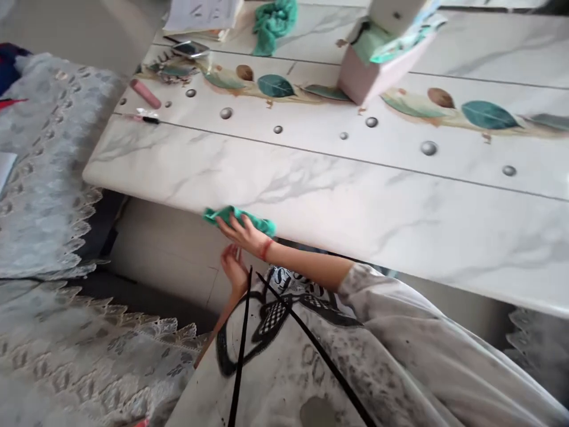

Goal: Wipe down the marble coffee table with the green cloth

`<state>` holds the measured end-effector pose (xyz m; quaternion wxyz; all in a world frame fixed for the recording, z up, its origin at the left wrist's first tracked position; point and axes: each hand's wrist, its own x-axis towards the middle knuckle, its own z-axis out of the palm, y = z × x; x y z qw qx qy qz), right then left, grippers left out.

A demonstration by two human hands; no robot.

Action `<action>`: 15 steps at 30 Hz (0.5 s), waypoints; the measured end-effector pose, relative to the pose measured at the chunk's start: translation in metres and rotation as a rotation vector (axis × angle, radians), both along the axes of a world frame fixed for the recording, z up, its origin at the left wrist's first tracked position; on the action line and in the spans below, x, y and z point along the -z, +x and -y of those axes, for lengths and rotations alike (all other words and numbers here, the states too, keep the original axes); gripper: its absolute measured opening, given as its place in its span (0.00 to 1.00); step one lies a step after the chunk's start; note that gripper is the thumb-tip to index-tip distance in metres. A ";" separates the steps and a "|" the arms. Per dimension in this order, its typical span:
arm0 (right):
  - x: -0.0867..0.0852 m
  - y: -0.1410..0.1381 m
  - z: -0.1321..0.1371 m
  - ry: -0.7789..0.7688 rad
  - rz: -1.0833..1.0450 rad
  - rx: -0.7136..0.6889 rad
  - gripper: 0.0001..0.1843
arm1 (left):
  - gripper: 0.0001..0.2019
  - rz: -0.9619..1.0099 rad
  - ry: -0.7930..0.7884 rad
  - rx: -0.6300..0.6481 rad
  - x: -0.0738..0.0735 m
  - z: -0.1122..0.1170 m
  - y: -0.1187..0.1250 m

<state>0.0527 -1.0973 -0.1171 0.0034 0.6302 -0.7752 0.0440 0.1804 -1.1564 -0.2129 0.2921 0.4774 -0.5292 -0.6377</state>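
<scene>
My right hand [246,234], a red band at its wrist, lies over a crumpled green cloth [262,225] and holds it against the front edge of the marble-patterned table [311,196]. Just below it, off the table, my left hand [234,267] is raised with loosely bent fingers that are partly apart. No object shows in the left hand. Part of the cloth is hidden under the right hand's fingers.
Farther back on the table are another green cloth [275,24], papers [202,15], a phone [191,48], a pink cylinder [145,93], a pen [146,119] and a pink box [364,74]. Lace-covered seats [53,142] stand at left.
</scene>
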 end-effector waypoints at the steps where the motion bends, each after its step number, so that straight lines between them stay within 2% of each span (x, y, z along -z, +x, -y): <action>1: 0.006 0.004 -0.045 -0.027 0.020 0.091 0.36 | 0.11 -0.034 -0.034 -0.029 -0.006 0.003 -0.011; 4: 0.023 0.011 -0.187 -0.098 0.040 0.441 0.37 | 0.13 -0.084 -0.094 -0.065 -0.024 0.008 -0.042; 8: 0.040 0.013 -0.378 -0.185 -0.129 0.876 0.38 | 0.25 -0.045 -0.077 0.114 -0.040 0.013 -0.068; 10: 0.045 0.010 -0.464 -0.219 -0.234 1.120 0.38 | 0.27 0.036 -0.076 0.180 -0.047 0.016 -0.074; 12: 0.044 0.003 -0.537 -0.241 -0.297 1.376 0.36 | 0.22 0.142 -0.094 0.196 -0.055 0.022 -0.075; 15: 0.036 -0.014 -0.620 -0.247 -0.306 1.660 0.33 | 0.17 0.256 -0.152 0.249 -0.066 0.035 -0.074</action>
